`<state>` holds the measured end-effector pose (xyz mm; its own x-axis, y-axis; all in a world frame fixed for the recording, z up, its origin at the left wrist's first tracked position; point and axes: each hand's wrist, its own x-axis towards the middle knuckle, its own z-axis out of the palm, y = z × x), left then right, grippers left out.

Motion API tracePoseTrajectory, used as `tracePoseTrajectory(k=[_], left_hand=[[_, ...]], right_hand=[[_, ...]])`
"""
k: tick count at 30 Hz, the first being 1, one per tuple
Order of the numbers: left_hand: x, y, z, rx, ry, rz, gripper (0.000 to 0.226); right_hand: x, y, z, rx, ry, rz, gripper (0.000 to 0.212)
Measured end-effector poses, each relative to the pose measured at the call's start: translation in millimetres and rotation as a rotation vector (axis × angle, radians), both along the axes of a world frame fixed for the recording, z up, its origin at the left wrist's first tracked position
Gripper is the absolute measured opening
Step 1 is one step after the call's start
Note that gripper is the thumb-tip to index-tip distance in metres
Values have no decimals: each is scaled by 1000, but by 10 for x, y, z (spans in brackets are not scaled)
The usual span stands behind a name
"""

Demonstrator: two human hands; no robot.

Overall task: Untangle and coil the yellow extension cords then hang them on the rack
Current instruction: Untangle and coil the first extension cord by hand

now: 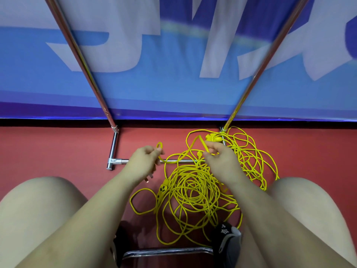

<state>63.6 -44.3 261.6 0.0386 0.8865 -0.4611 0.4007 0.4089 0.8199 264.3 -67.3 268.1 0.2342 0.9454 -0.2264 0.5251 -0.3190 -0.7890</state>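
Bare knees frame the bottom of my view, since I am sitting low over the red floor (58, 144) with the work between my feet. A black shoe with a white star mark (225, 235) sits beside the lower edge of the tangled pile of thin yellow extension cords (193, 194), which spreads across the floor from my feet up to the foot of the chrome tube rack (114, 144). Some loops lie over the rack's low crossbar and around its right upright, so the tangle is partly draped on the frame, not hung.

My left hand (144, 159) is closed around one strand, with a small loop standing up above the fingers; I judge I hold it there to keep one end fixed. My right hand (218, 157) pinches another length, lifted so the cord peaks between the two hands. They are held apart, so the lifted stretch shows which way it runs through the heap. A long yellow socket strip (161, 192) lies at the left of the pile, and a chunky yellow plug block (212, 137) rests near the right upright.

Behind the rack hangs a blue banner with large white lettering (173, 74). By my reckoning I am early in the untangling; nothing is coiled yet.
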Motion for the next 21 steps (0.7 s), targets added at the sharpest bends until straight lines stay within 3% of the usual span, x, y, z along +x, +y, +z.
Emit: tracePoseTrajectory(k=[3,7,10,13,18,21], left_hand=[[70,-37,26,-53,-88,-54,20],[104,-57,61,-78,-71,-68,8],[160,-98,97,-118,-193,-102,10],[265,-153,146,-178,-294,-183,22],[329,-245,208,-160,-227,-361,22],[340,-256,214,-102,-192,-338,17]], right_hand=[[-38,15,49,-20,217,-55,39],[-85,12,226,-180,797,-192,44],[-75,80,303,-239,1135,-371,47],[-88,134,325,-219,1221,-452,51],[-58,216,352,-133,1336,-516,45],[-18,259,340,-90,1374,-501,35]])
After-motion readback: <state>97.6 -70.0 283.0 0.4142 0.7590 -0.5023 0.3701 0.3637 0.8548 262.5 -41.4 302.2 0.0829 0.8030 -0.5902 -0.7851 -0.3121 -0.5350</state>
